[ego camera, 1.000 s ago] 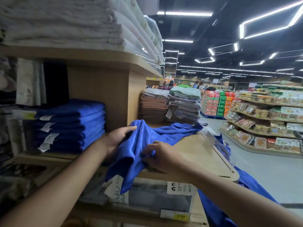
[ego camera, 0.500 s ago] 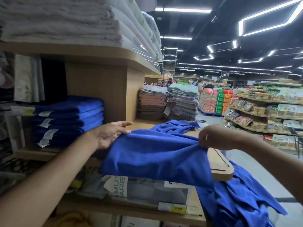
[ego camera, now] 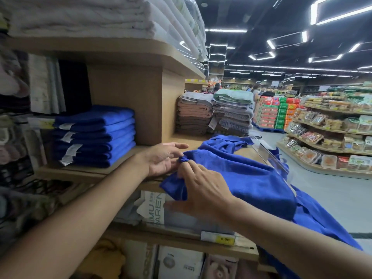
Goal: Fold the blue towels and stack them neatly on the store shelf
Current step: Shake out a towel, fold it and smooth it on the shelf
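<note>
A loose blue towel (ego camera: 247, 178) lies spread over the wooden shelf (ego camera: 128, 158), its right part hanging off the shelf's end toward the floor. My right hand (ego camera: 201, 190) pinches the towel's near left corner, fingers curled into the bunched cloth. My left hand (ego camera: 163, 158) lies palm up on the shelf right beside that corner, fingers relaxed, touching the towel's edge. A stack of several folded blue towels (ego camera: 94, 135) with white tags sits on the same shelf to the left, against the wooden partition.
White folded towels (ego camera: 80, 15) fill the shelf above. Brown and grey towel stacks (ego camera: 213, 115) stand behind the partition. Packaged goods (ego camera: 157, 208) sit on the lower shelf behind a price tag (ego camera: 217, 237). A clear plastic rail (ego camera: 269, 158) edges the shelf end. Grocery shelves (ego camera: 332, 137) line the aisle at right.
My right hand has swung from the towel's right end back to its near left corner, folding the cloth over. My left hand has stayed by the left edge.
</note>
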`<state>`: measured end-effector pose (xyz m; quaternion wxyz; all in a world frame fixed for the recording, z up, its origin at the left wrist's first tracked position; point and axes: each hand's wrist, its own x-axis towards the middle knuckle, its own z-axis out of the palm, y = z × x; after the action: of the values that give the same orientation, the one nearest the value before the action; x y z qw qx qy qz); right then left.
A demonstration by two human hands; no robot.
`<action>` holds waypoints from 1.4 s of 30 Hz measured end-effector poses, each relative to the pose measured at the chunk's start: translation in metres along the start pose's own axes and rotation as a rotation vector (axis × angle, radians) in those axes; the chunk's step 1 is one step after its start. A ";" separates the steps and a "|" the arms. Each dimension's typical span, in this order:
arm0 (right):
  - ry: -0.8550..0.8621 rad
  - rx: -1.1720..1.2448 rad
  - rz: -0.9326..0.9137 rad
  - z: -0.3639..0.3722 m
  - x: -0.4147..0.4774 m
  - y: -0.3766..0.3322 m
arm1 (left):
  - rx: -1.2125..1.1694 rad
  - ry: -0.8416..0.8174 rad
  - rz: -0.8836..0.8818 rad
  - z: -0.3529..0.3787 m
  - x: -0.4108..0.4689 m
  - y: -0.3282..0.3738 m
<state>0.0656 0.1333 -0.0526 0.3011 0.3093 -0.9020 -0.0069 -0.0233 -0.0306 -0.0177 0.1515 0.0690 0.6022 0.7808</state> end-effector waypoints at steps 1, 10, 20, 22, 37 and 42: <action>-0.005 -0.048 0.067 0.007 0.005 -0.006 | -0.019 -0.005 0.000 -0.003 -0.001 -0.001; -0.585 1.008 0.119 -0.032 0.021 0.036 | 0.493 0.094 0.037 -0.038 -0.004 0.007; -0.168 0.890 0.511 0.007 0.012 0.104 | 1.298 0.157 0.251 -0.003 0.131 0.007; -0.141 0.888 0.472 0.013 0.010 0.107 | 1.325 0.216 0.294 0.011 0.162 0.008; -0.165 0.891 0.394 0.012 0.008 0.104 | 0.904 0.213 0.096 0.065 0.233 0.057; -0.157 0.909 0.433 0.014 0.009 0.105 | 0.591 0.374 0.143 0.053 0.207 0.127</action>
<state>-0.0061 0.2109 -0.0387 0.0618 0.2134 -0.8773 0.4253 -0.2234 0.0551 0.1032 -0.0431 0.0077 0.8130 0.5807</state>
